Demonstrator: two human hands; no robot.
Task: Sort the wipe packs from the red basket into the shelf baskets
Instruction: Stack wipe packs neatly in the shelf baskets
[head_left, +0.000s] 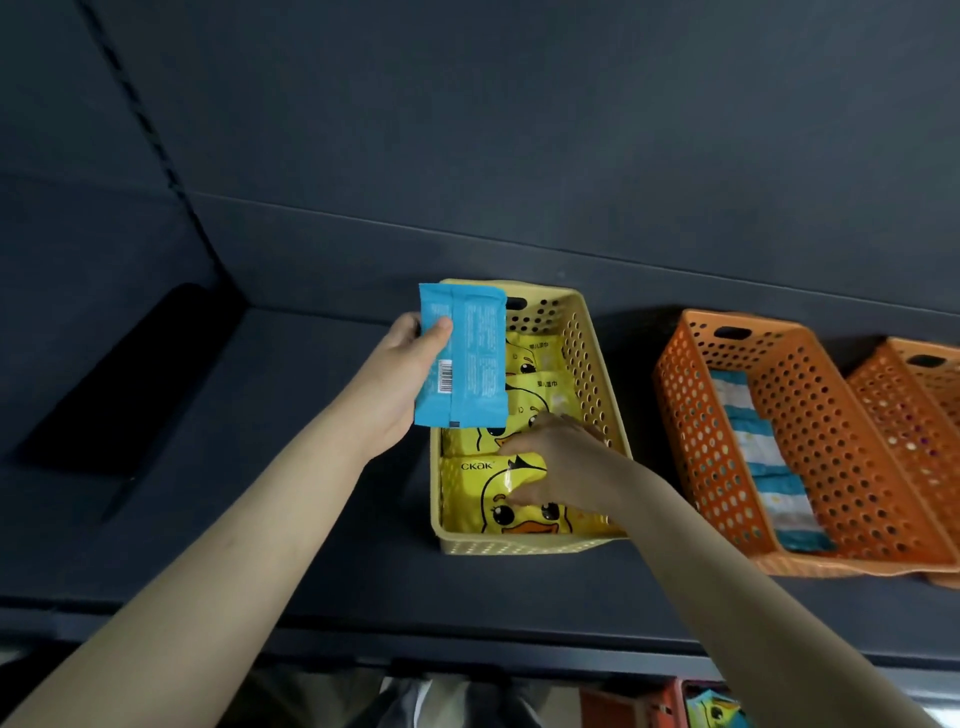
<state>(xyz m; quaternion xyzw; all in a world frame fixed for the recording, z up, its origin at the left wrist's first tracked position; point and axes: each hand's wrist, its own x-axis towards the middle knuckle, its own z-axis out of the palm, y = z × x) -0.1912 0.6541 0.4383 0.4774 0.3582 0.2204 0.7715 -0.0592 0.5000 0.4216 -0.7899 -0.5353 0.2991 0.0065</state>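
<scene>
The right hand (558, 462) pinches a yellow duck pack (511, 496) at the front of the yellow basket (597, 374), apparently seating it, while the left hand (400, 384) grips a blue pack (462, 356) upright above that basket's left rim. Next, I judge, the blue pack needs carrying right to the orange basket (691, 415), where blue-and-white packs (763, 447) lie; the red basket (670, 701) sits below the shelf.

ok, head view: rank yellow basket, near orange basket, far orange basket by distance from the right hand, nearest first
1. yellow basket: right hand is inside it, on the duck packs.
2. near orange basket: next on the right.
3. far orange basket: rightmost, at the frame edge.
</scene>
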